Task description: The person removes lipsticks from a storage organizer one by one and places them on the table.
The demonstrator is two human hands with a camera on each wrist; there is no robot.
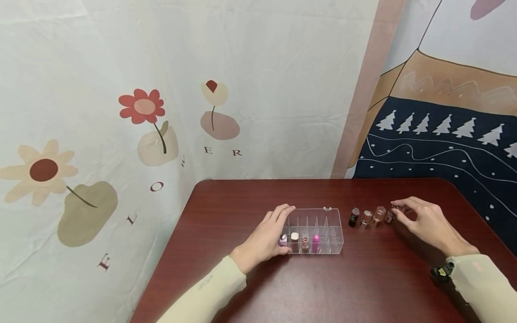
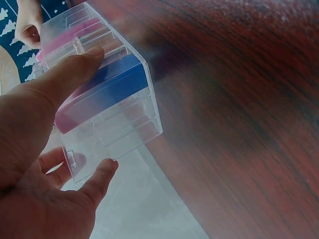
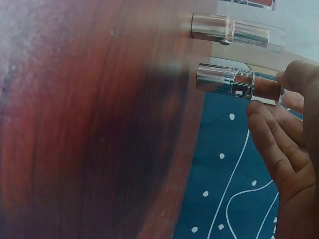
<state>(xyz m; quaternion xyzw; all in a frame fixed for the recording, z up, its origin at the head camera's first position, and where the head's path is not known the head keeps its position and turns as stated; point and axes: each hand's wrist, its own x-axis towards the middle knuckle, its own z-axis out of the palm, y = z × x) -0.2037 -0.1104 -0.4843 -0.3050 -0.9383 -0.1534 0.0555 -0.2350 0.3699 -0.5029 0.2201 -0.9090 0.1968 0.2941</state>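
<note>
My left hand (image 1: 264,237) grips the left end of a clear divided organizer box (image 1: 334,247), thumb at the front and fingers behind. Several lipstick tubes stand in its front compartments, including a bright pink tube (image 1: 316,242) and a white-topped dark tube (image 1: 295,241). In the left wrist view, a blue and pink tube (image 2: 112,87) shows through the wall near my thumb. To the right, my right hand (image 1: 424,222) pinches the clear top of a lipstick (image 3: 215,78) with a shiny metallic base. This lipstick stands upright at the right end of a short row.
Left of the pinched lipstick stand a black-based tube (image 1: 353,218) and two clear-topped lipsticks, one of them a coppery lipstick (image 1: 379,216). All are on a reddish-brown wooden table (image 1: 323,287). Printed cloth (image 1: 274,112) hangs behind the table's back edge.
</note>
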